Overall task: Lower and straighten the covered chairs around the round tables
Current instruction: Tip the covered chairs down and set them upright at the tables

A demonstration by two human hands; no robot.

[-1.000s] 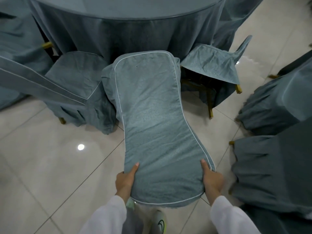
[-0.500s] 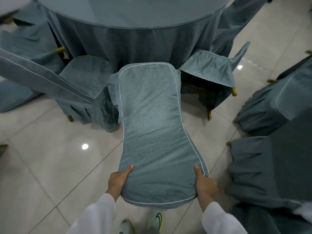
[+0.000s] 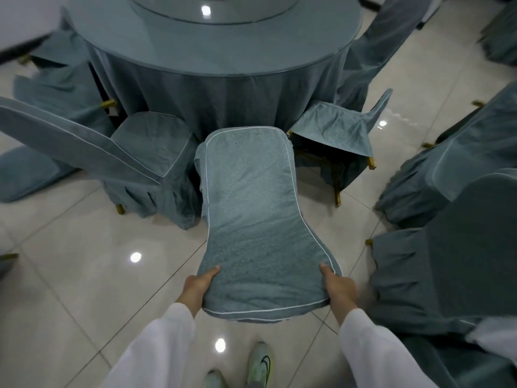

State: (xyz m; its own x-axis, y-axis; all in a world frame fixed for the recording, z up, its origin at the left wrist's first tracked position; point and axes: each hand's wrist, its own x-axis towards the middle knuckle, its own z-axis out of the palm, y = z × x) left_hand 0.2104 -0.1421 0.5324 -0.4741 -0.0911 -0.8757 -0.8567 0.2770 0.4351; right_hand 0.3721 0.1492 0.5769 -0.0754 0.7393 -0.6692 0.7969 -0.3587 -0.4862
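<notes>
Chair: we are holding the covered chair [image 3: 251,219] by the top of its backrest at 6 o'clock, its seat end pointing at the round surface [image 3: 212,49] at 12 o'clock.
Left hand [image 3: 197,287]: our fingers are curling round the backrest's left corner, thumb lying on top.
Right hand [image 3: 340,288]: our fingers are gripping the right corner the same way.
Neighbours: one covered chair [image 3: 151,152] is standing at 10 o'clock, another [image 3: 335,133] at 2 o'clock.
Floor [image 3: 70,275]: pale glossy tiles are lying under us.
</notes>
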